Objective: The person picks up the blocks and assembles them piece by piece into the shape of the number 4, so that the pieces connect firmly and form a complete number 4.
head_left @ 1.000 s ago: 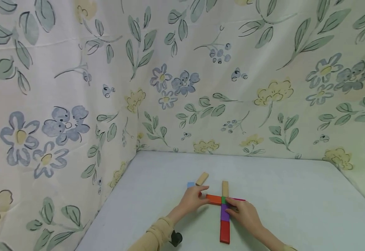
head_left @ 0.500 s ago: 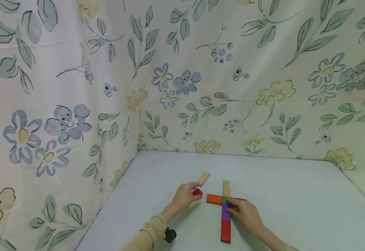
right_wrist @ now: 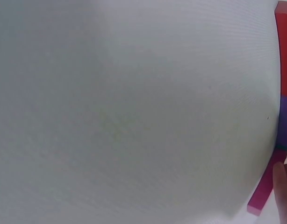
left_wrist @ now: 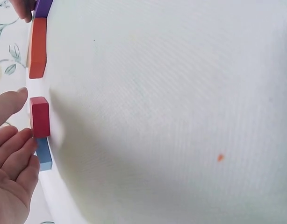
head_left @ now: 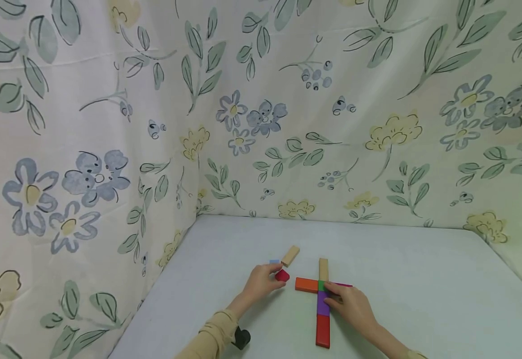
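Observation:
Wooden blocks form a cross in the head view: a natural wood block [head_left: 323, 269] at the far end, an orange block [head_left: 306, 285] on the left, a small green block [head_left: 321, 285] at the centre, a purple block [head_left: 323, 303] and a red block [head_left: 322, 331] nearer. My right hand [head_left: 354, 306] rests its fingertips at the green block and covers part of a magenta block [right_wrist: 263, 192]. To the left, my left hand [head_left: 261, 283] spreads thumb and fingers around a crimson block [left_wrist: 40, 117]; the thumb stands apart from it. A blue block [left_wrist: 44, 154] lies beside that one.
A loose natural wood block [head_left: 290, 256] lies diagonally beyond the left hand. Something black and rounded [head_left: 242, 338] shows beside the left sleeve. Floral fabric [head_left: 314, 109] hangs behind and to the left of the white table [head_left: 422, 279].
My left hand has moved left, away from the orange block, uncovering the crimson block between its thumb and fingers. My right hand has stayed at the cross.

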`<move>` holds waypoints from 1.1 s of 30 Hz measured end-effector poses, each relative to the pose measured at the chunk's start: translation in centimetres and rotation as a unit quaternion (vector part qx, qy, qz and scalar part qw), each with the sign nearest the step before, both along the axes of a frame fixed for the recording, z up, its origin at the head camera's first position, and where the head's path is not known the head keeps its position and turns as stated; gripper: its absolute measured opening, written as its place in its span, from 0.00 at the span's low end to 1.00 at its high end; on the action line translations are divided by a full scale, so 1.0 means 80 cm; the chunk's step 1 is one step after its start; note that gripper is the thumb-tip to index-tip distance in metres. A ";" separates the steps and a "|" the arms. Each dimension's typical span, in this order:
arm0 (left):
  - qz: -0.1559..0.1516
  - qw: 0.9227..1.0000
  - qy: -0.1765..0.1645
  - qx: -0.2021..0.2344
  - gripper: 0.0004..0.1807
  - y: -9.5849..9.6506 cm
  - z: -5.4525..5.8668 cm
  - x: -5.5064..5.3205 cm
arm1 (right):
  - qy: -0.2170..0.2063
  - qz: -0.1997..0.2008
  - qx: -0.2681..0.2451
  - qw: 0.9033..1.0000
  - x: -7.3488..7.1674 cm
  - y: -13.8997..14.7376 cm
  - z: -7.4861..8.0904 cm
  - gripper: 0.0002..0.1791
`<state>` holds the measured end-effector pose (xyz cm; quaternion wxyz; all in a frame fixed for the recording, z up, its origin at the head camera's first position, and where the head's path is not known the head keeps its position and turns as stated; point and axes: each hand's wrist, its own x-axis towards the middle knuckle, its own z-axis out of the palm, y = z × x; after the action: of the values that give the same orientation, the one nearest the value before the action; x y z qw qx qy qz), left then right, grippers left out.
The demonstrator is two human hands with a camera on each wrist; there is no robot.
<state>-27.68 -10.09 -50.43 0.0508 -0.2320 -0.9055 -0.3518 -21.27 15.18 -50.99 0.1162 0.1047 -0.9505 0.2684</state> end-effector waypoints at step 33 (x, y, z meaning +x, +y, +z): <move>-0.058 0.995 -0.046 -0.072 0.27 -0.004 0.005 -0.025 | 0.012 -0.002 0.004 1.000 -0.001 0.002 -0.004 0.19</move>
<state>-29.69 -10.39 -50.05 -0.0284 -0.2705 -0.9150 -0.2979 -21.39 15.31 -51.30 0.1273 0.1068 -0.9503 0.2631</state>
